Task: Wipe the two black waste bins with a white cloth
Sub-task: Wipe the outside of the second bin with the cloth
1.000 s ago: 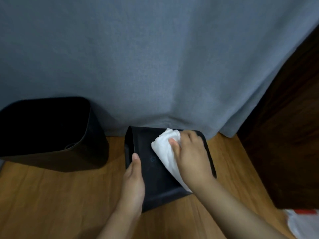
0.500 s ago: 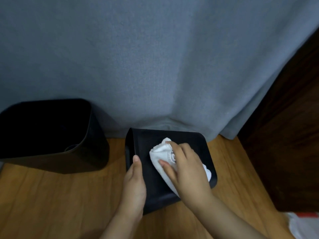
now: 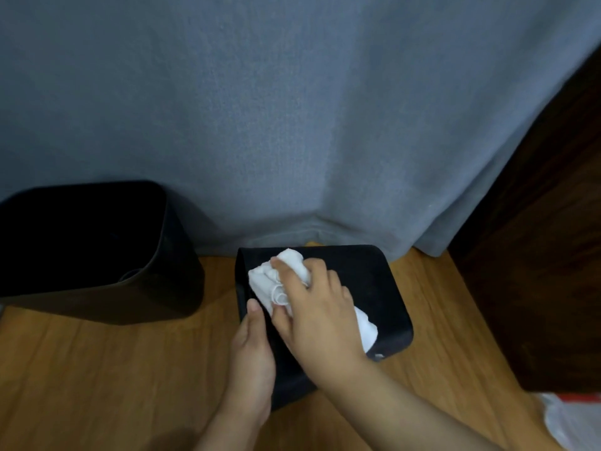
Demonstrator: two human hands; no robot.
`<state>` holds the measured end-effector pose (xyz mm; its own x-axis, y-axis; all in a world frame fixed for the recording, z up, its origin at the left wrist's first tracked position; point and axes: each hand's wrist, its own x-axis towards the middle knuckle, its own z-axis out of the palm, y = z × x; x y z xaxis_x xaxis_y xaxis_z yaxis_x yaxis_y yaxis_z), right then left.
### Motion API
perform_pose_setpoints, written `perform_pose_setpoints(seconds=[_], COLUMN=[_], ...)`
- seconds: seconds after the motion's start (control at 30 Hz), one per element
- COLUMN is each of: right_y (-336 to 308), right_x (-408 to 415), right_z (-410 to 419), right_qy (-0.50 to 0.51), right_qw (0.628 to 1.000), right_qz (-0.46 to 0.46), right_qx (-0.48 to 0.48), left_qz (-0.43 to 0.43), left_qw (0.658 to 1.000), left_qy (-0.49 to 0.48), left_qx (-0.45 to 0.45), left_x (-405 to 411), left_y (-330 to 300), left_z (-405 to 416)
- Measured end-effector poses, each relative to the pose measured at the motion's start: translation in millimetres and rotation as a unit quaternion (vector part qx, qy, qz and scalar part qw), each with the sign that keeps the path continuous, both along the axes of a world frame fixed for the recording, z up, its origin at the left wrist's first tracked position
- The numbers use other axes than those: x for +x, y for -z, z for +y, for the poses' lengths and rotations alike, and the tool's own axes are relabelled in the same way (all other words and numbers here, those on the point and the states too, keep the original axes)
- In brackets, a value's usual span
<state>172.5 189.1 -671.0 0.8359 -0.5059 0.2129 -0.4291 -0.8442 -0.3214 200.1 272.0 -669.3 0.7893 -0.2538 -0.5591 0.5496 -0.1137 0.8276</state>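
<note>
Two black waste bins stand on a wooden floor. The left bin [image 3: 97, 249] is upright with its dark opening towards me. The second bin [image 3: 374, 288] is turned over, its flat base facing up. My right hand [image 3: 312, 307] presses a crumpled white cloth [image 3: 276, 281] onto the left part of that base. My left hand [image 3: 252, 356] grips the overturned bin's left side, thumb along its edge. Part of the cloth trails out from under my right palm towards the bin's right corner.
A grey curtain [image 3: 292, 109] hangs right behind both bins and touches the floor. Dark wooden furniture [image 3: 546, 239] stands at the right. A white plastic bag [image 3: 572, 418] with a red strip lies at the lower right. Bare wooden floor [image 3: 97, 385] spreads in front.
My right hand has slid the cloth leftward across the overturned bin's base, from its upper right towards the left edge. The cloth has bunched up. My left hand has stayed on the bin's side.
</note>
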Motion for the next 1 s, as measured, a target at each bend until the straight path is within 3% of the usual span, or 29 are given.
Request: perform_pose_setpoints(seconds=[0.3, 0.4, 0.5, 0.63, 0.7, 0.87, 1.0], right_y=[26, 22, 0, -38, -42, -31, -11], right_x=[-41, -47, -32, 19, 38, 42, 21], right_z=[-98, -112, -99, -43, -22, -35, -80], right_qy=[0.207, 0.245, 0.199, 0.005, -0.027, 0.019, 0.12], right_qw=[0.972, 0.962, 0.975, 0.992, 0.993, 0.99, 0.979], right_qz=[0.075, 0.061, 0.014, -0.041, -0.049, 0.037, 0.068], right_qx=[0.079, 0.108, 0.098, 0.119, 0.107, 0.132, 0.15], left_qz=[0.003, -0.007, -0.032, -0.086, -0.115, -0.128, -0.132], left_qw=[1.0, 1.0, 0.999, 0.994, 0.99, 0.988, 0.988], left_qy=[-0.012, 0.003, 0.027, 0.053, 0.065, 0.045, 0.039], left_qx=[-0.022, -0.018, 0.0, 0.036, 0.046, 0.076, 0.07], left_x=[-1, -4, -6, -7, -6, -5, -3], left_y=[3, 2, -2, -13, -14, -10, -6], left_z=[2, 2, 0, -6, -3, 1, 3])
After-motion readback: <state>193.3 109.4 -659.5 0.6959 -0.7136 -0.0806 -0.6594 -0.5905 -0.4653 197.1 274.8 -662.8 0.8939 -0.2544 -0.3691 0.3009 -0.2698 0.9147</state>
